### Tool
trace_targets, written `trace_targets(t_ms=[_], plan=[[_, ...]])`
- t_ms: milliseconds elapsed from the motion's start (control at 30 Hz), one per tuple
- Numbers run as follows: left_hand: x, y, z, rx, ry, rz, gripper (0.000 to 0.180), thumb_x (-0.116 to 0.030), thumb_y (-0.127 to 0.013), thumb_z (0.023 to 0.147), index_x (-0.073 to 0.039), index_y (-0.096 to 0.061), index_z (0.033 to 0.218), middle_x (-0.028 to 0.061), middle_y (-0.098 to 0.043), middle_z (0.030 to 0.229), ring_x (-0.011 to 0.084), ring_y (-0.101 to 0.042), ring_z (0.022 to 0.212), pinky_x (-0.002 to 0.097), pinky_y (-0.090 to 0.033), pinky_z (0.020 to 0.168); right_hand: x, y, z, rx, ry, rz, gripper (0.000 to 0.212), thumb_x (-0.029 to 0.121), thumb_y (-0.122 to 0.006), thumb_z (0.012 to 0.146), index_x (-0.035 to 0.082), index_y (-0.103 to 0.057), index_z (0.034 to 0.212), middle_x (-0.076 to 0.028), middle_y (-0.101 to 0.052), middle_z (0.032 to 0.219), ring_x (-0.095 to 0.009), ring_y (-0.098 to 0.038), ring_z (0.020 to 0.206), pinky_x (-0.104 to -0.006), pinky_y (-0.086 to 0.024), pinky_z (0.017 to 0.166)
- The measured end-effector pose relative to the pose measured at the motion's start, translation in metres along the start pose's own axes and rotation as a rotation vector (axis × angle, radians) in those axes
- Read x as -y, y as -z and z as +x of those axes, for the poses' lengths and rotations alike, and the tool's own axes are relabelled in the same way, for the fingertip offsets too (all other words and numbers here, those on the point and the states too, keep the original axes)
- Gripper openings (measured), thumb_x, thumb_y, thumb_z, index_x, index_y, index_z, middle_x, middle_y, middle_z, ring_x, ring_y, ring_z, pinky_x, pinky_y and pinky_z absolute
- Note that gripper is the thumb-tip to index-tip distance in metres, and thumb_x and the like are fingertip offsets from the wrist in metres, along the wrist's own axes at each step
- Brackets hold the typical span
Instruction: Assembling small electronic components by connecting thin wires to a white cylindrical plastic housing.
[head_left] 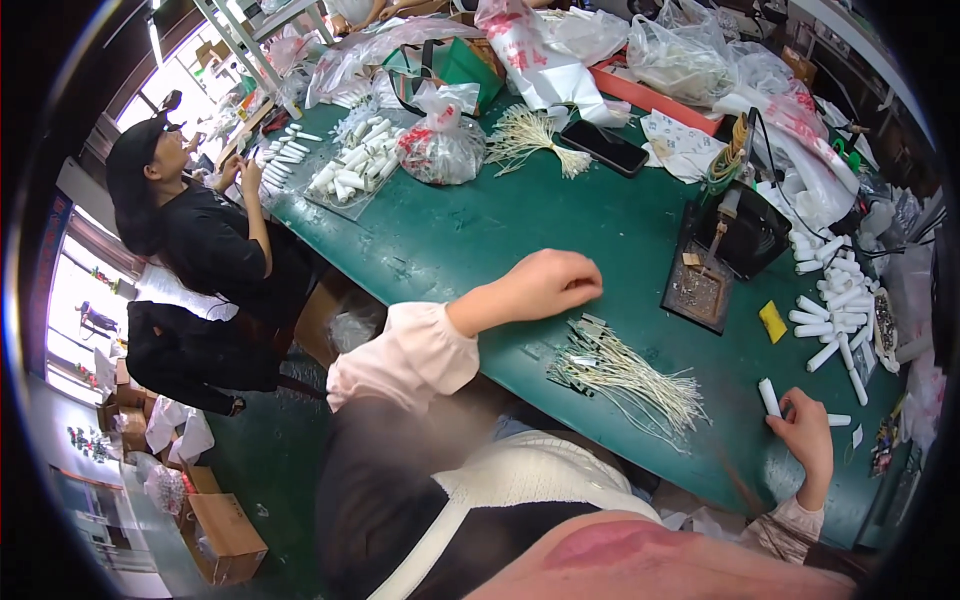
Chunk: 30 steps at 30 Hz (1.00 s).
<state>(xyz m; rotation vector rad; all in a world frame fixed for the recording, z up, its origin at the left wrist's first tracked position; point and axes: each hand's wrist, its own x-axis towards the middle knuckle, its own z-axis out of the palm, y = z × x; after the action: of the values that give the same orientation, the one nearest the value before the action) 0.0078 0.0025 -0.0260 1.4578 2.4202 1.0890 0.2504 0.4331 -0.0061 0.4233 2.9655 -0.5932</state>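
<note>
Above the green table [430, 240], my left hand [555, 283] is closed, fingertips pressed together; anything in them is hidden. Just in front of it lies a loose bundle of thin cream wires [640, 385] with small dark and white ends. My right hand [808, 440], at the table's right side, pinches a short white tube [769, 397] near its lower end. A second white tube [840, 420] shows past the knuckles of that hand; whether they touch is unclear.
A soldering iron stand [700, 290] is beyond the wires. White tubes [840, 300] pile up at right, near a yellow packet [772, 322]. A black phone [604, 148], another wire bundle [535, 140] and plastic bags [440, 140] lie farther back. A co-worker [200, 200] works at left.
</note>
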Motion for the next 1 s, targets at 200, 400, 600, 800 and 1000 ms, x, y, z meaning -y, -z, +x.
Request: trace_targets(t_ms=[200, 400, 600, 800, 1000], plan=[[0.042, -0.021, -0.002, -0.413, 0.068, 0.033, 0.014, -0.013, -0.071, 0.093, 0.0, -0.071, 0.097, 0.0123, -0.07, 0.083, 0.023, -0.067, 0.068, 0.0326, -0.053, 0.064, -0.01, -0.001, 0.016, -0.012, 0.086, 0.106, 0.018, 0.006, -0.076, 0.075, 0.001, -0.061, 0.083, -0.005, -0.055, 0.056, -0.012, -0.051, 0.049, -0.0299, -0.038, 0.049], [0.05, -0.015, 0.002, -0.426, 0.155, 0.004, 0.016, -0.015, -0.071, 0.094, 0.001, -0.071, 0.096, 0.0115, -0.069, 0.077, 0.0186, -0.063, 0.063, 0.0307, -0.052, 0.062, -0.003, -0.019, 0.025, -0.103, 0.116, 0.283, 0.018, 0.006, -0.076, 0.079, 0.002, -0.059, 0.085, 0.0, -0.048, 0.057, -0.006, -0.042, 0.052, -0.0276, -0.031, 0.05], [0.054, -0.018, 0.009, -0.418, 0.215, -0.009, 0.02, -0.022, -0.073, 0.091, -0.002, -0.072, 0.09, 0.0126, -0.071, 0.077, 0.0273, -0.068, 0.067, 0.0363, -0.053, 0.063, -0.02, -0.024, 0.027, -0.065, 0.092, 0.256, 0.027, 0.005, -0.078, 0.077, 0.004, -0.057, 0.095, 0.004, -0.04, 0.061, -0.005, -0.038, 0.055, -0.0261, -0.028, 0.051], [0.056, -0.015, 0.01, -0.386, 0.203, -0.031, 0.023, -0.027, -0.073, 0.09, -0.004, -0.072, 0.088, 0.012, -0.072, 0.079, 0.0295, -0.069, 0.07, 0.0395, -0.054, 0.064, -0.028, -0.014, 0.041, 0.068, 0.012, 0.335, 0.021, 0.003, -0.076, 0.077, 0.003, -0.059, 0.09, 0.006, -0.045, 0.063, -0.002, -0.04, 0.057, -0.0227, -0.03, 0.052], [0.047, -0.014, 0.004, -0.349, 0.172, 0.046, 0.02, -0.024, -0.073, 0.089, -0.006, -0.069, 0.082, 0.0088, -0.067, 0.075, 0.0272, -0.065, 0.067, 0.0385, -0.05, 0.06, -0.006, 0.028, 0.054, 0.183, -0.048, 0.344, 0.015, 0.007, -0.075, 0.076, 0.002, -0.063, 0.083, 0.006, -0.051, 0.061, -0.001, -0.044, 0.056, -0.0215, -0.032, 0.051]])
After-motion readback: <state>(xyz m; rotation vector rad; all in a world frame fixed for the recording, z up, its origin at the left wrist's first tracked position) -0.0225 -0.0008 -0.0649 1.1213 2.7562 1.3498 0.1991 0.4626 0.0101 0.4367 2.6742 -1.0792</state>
